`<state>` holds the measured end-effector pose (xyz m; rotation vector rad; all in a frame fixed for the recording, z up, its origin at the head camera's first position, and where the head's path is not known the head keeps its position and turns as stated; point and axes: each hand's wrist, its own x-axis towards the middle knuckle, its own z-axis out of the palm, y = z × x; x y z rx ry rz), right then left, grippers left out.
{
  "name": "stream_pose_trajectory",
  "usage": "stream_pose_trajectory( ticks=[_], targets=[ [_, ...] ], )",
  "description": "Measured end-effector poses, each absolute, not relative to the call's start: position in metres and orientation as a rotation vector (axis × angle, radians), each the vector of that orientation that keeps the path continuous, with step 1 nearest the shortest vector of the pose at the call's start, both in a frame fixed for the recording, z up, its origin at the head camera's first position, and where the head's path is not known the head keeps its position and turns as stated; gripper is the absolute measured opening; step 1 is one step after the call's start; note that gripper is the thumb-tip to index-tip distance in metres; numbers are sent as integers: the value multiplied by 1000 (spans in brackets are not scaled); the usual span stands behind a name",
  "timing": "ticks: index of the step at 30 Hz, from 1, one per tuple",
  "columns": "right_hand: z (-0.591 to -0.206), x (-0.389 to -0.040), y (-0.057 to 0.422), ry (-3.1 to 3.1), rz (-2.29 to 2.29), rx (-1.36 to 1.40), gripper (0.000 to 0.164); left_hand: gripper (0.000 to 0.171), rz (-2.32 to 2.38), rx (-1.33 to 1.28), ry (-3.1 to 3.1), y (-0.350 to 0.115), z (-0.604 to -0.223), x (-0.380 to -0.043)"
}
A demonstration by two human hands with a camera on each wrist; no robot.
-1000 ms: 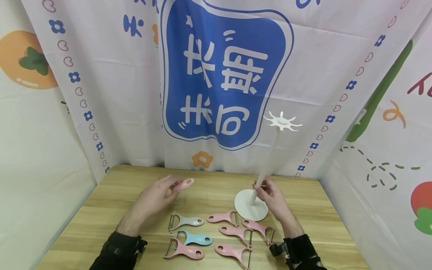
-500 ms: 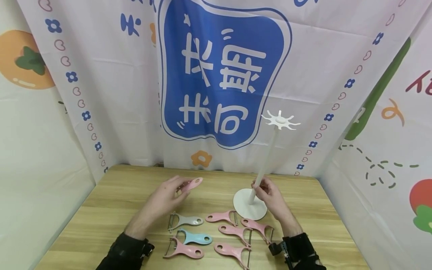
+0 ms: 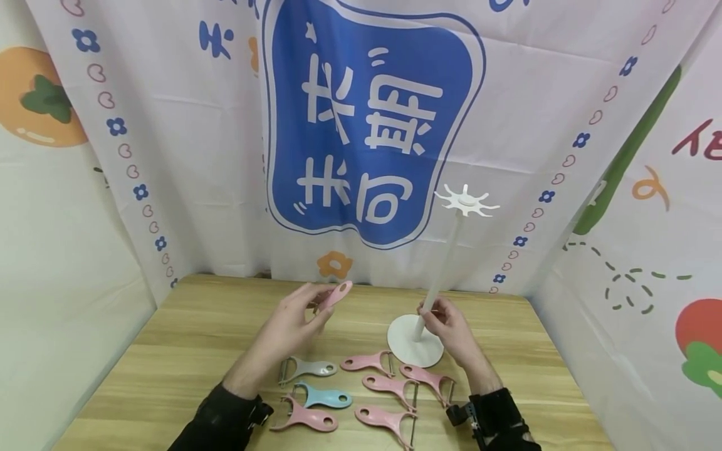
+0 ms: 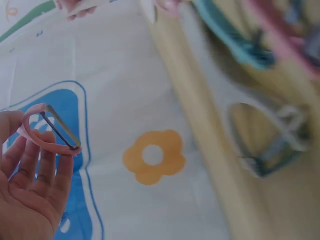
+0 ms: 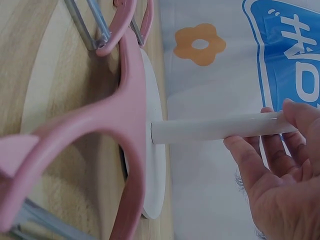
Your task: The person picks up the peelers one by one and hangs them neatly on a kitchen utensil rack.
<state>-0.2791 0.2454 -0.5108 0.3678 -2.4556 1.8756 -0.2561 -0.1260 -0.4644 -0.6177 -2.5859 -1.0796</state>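
Note:
My left hand holds a pink peeler above the table, its holed handle end pointing up and right in the head view. In the left wrist view the head of that pink peeler, with its metal blade, sticks out beyond the thumb and fingers. My right hand grips the lower pole of a white stand. Fingers and thumb wrap the white pole in the right wrist view. The stand has a round base on the table and a star-shaped top of several hooks.
In front of the stand lie several pink peelers, a blue peeler and a grey peeler. One pink peeler is close to the base and right forearm. A printed curtain hangs behind the wooden table.
My left hand has moved right and slightly up with the pink peeler, toward the stand, and the handle has tilted more upward. The right hand keeps its grip on the pole.

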Motion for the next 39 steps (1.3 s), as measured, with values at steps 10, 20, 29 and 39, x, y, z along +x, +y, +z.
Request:
stream_pose_trajectory(
  ticks=[10, 20, 29, 39],
  targets=[
    [-511, -279, 246, -2470, 1900, 343, 36, 43, -1099, -745, -2463, -104, -427, -276],
    [-514, -279, 249, -2479, 1880, 357, 31, 44, -1216, -799, -2400, -84, -390, -296],
    [-514, -281, 249, -2475, 1875, 357, 29, 42, -1254, -813, -2365, -68, -369, -309],
    [-515, -284, 248, -2462, 1884, 390, 27, 45, -1339, -847, -2314, -57, -354, -322]
  ],
)
